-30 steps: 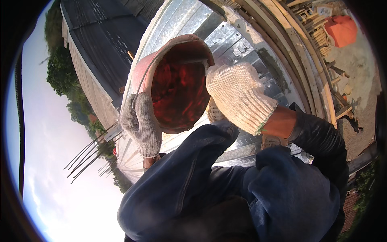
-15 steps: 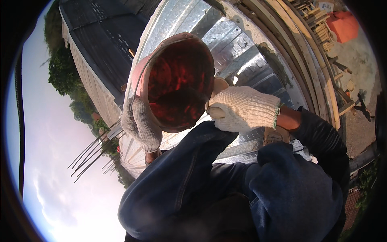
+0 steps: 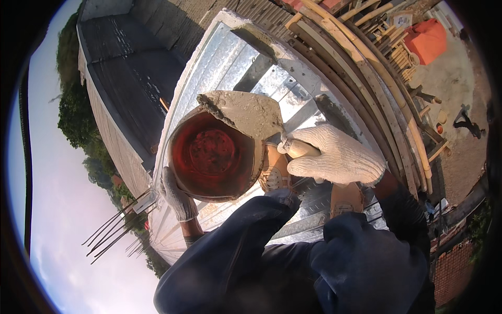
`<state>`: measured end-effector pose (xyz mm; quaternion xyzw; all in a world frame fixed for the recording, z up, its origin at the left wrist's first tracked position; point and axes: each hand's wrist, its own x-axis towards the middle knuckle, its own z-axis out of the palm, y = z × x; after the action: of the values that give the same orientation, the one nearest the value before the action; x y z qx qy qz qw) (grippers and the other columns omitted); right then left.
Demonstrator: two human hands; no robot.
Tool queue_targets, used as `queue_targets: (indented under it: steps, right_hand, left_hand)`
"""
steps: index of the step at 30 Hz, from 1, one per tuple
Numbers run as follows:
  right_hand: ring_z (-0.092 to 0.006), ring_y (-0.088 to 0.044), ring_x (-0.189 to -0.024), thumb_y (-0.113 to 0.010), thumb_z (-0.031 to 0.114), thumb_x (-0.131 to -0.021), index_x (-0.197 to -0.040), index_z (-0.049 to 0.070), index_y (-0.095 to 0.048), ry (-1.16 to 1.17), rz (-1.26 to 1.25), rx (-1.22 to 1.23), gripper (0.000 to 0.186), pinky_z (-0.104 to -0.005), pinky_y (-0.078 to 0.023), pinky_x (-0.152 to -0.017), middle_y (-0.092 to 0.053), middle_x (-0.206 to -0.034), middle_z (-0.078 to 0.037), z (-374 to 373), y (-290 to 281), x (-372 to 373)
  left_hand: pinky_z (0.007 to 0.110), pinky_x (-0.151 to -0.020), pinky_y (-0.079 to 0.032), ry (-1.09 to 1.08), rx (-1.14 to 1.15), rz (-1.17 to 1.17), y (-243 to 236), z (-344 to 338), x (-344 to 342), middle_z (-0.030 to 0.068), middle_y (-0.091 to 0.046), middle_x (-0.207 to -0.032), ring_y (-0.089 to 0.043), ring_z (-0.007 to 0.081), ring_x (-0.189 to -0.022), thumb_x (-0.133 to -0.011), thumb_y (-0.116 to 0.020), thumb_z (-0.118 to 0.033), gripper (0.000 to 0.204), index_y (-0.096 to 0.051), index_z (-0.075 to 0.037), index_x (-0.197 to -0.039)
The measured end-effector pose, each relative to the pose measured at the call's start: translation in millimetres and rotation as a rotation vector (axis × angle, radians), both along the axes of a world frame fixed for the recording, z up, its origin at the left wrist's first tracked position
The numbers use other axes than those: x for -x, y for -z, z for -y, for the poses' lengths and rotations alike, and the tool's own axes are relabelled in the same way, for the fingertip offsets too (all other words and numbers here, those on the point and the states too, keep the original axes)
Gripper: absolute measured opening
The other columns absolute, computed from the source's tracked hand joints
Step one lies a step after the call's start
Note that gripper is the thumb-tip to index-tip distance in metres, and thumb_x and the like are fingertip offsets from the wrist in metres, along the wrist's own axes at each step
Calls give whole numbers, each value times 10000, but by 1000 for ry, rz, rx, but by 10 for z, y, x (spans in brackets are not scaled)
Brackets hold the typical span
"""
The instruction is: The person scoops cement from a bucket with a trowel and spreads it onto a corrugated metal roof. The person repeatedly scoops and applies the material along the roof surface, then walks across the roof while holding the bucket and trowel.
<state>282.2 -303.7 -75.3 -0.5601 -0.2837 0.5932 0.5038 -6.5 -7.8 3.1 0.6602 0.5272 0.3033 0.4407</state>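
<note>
Across ribbed metal sheeting [image 3: 222, 55], a red bucket [image 3: 232, 175] sits near the left edge; the left hand [image 3: 179, 199] reaches up against its side, fingertips hidden, their closure impossible to tell, while the right hand [image 3: 337, 157] clamps its fingers round a mortar-smeared trowel [image 3: 248, 112] overlapping the rim

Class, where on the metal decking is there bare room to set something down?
Bare ribbed metal decking lies beyond the mortar-coated trowel, bordered by two converging concrete edges. Crowded nearer the body: bucket, left hand, right hand and shoes cluster.
</note>
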Motion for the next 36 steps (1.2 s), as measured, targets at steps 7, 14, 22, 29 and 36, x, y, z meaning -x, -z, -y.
queue_targets:
  steps: [7, 14, 22, 29, 36]
  right_hand:
    - [-176, -726, -822, -791, 262, -973, -1257, -3, -704, 816, 364, 28, 398, -328, -579, -722, -740, -955, -108, -43, 306, -260]
    - [-369, -759, -965, -750, 296, -987, -1335, 72, -684, 780, 808, 233, 419, -463, -604, -852, -767, -1102, -198, -714, 693, -350]
    - [-434, -735, -1037, -699, 332, -989, -1243, 76, -670, 681, 731, 252, 362, -536, -589, -913, -761, -1085, -227, -1042, 772, -223]
    - [-427, -769, -976, -679, 297, -958, -1134, 40, -743, 354, 858, 295, 318, -526, -623, -835, -782, -1018, -232, -1126, 826, -476]
    - [-369, -813, -1003, -743, 248, -882, -1073, 103, -867, 19, 949, 335, 270, -533, -623, -796, -823, -1046, -213, -1652, 503, -608]
  left_hand:
    - [244, -610, -477, -64, 30, -12, 93, 127, -55, -55, -649, -849, -605, 36, -747, -1127, -628, -267, 274, -671, -135, -891]
    - [249, -599, -480, -77, 33, -7, 134, 130, 44, -52, -649, -844, -608, 39, -726, -1128, -624, -301, 265, -670, -136, -926]
    - [270, -751, -524, -55, 16, -17, 169, 71, 165, -25, -665, -918, -636, 67, -839, -1145, -600, -313, 268, -676, -112, -984]
    - [277, -760, -534, -93, 94, -30, 233, 48, 311, -20, -691, -956, -646, 73, -857, -1136, -624, -313, 256, -689, -98, -1014]
    - [281, -739, -539, -1, 19, -41, 197, 51, 307, -8, -703, -957, -650, 78, -846, -1137, -623, -313, 272, -710, -79, -1029]
